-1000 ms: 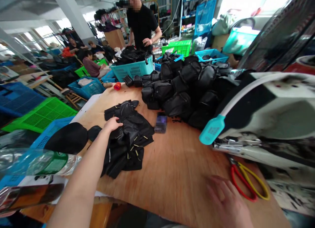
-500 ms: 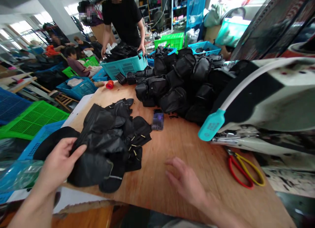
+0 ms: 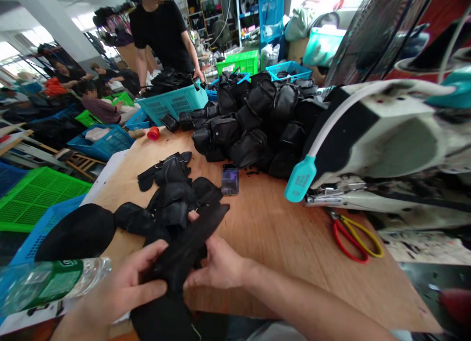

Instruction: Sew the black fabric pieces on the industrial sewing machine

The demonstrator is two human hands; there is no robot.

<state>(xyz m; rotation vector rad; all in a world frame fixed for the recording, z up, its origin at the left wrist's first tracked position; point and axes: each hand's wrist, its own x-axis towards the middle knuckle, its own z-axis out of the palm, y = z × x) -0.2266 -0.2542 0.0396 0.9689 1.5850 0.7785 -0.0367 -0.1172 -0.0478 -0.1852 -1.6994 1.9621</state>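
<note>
Both hands grip one black fabric piece [image 3: 189, 248] at the near edge of the wooden table [image 3: 279, 233]. My left hand [image 3: 117, 287] pinches its lower end, and my right hand [image 3: 217, 267] holds its right side with the thumb up against the cloth. Just beyond it lies a loose heap of similar black fabric pieces [image 3: 169, 194]. A phone [image 3: 230, 179] lies flat to the right of that heap.
A large pile of finished black bags [image 3: 253, 120] covers the far table. A sewing machine [image 3: 386, 149] stands at right, with red and yellow scissors [image 3: 351, 235] before it. A plastic bottle [image 3: 47, 282] lies at near left. A person in black stands behind a teal basket [image 3: 172, 103].
My left hand has pulled a black piece from the heap toward the table's near edge. My right hand has moved left from the bare tabletop and taken hold of the same piece.
</note>
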